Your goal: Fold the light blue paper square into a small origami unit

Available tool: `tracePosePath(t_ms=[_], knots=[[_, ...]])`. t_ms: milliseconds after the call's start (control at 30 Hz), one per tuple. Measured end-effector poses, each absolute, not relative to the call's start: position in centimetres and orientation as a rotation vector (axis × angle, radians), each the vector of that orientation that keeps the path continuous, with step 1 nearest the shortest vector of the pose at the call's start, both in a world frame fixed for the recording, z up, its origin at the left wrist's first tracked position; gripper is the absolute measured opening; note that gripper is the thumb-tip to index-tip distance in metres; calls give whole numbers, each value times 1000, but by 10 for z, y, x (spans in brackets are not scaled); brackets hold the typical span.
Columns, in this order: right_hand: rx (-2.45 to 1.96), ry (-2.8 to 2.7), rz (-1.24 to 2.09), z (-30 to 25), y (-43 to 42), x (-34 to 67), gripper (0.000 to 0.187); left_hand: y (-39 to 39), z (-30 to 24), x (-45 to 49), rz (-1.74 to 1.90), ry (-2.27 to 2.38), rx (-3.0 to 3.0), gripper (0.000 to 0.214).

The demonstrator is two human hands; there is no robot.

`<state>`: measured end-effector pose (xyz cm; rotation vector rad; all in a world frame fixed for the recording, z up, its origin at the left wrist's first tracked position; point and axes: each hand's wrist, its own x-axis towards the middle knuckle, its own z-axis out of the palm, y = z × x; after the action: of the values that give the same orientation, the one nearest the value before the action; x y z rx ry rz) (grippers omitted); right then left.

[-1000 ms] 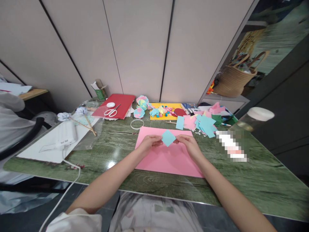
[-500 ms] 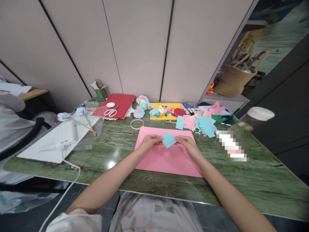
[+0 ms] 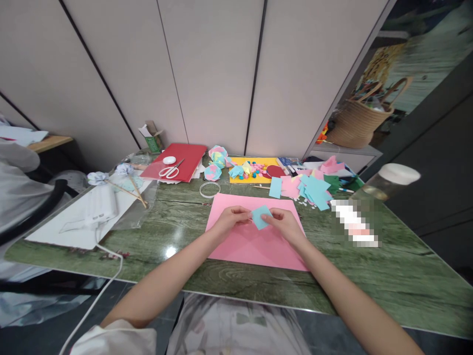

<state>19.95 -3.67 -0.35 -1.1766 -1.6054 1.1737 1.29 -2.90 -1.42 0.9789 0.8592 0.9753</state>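
A small light-blue square of paper [image 3: 260, 218] is held between my hands, over a pink sheet [image 3: 254, 246] on the table. My left hand [image 3: 232, 219] pinches at its left corner. With the thumb on top and fingers beneath, my right hand [image 3: 284, 222] grips the square from the right. Past the pink sheet lie more blue paper squares [image 3: 316, 191] and pink paper squares [image 3: 290, 186]. Folded paper balls [image 3: 219, 157] in pink, blue and yellow sit behind my left hand.
White-handled scissors [image 3: 170, 170] rest on a red folder [image 3: 181, 158]. A clear ring [image 3: 210, 190] lies nearby. Small colored pieces cover a yellow sheet [image 3: 236, 178]. A lidded jar [image 3: 388, 182] stands right; a white power bank [image 3: 101, 204] with a cable lies left, beside another person's sleeve [image 3: 16, 167].
The blue square has shifted slightly right and toward me. My right thumb has moved from its edge onto its face, and my left hand has followed a little to the right.
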Motion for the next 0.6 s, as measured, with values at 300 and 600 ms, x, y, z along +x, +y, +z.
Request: tracePosePath(t_ms=[300, 600], knots=[[-1202, -1654, 1112, -1, -40, 196, 22, -32, -12, 15, 1055, 958, 1198, 22], [-1257, -1646, 1005, -7, -40, 193, 20, -36, -12, 18, 1125, 990, 1292, 15]])
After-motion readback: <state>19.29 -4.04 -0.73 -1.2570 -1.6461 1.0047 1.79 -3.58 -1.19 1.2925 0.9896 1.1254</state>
